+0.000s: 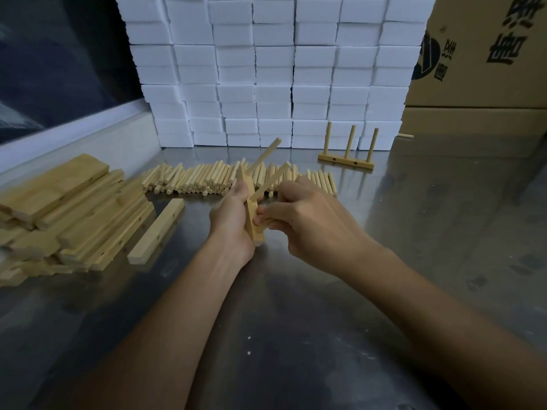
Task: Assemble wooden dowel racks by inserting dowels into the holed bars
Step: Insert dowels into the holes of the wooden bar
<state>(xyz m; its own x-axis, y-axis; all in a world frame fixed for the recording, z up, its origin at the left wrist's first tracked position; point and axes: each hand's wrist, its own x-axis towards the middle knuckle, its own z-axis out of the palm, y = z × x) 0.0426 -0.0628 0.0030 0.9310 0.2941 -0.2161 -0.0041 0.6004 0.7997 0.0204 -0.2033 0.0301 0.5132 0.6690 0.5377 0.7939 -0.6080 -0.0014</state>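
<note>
Left hand: the left hand (229, 216) is gripping a pale wooden holed bar (251, 214) on edge, fingers curled round it, steadying it so the holes are facing the other hand.
Right hand: the right hand (307, 220) is pinching a short round wooden dowel (266, 221) against the bar's near end, probably seating it.
Bar: two fitted dowels (268, 170) are already slanting up beyond the fingers.
Supply: a row of loose pale dowels (207, 180) is lying just beyond both hands; stacked spare wooden bars (74, 214) are sitting left of the left hand, within reach.
Finished: a three-dowel rack (346, 161) is standing beyond the right hand on the steel counter (296, 335).
</note>
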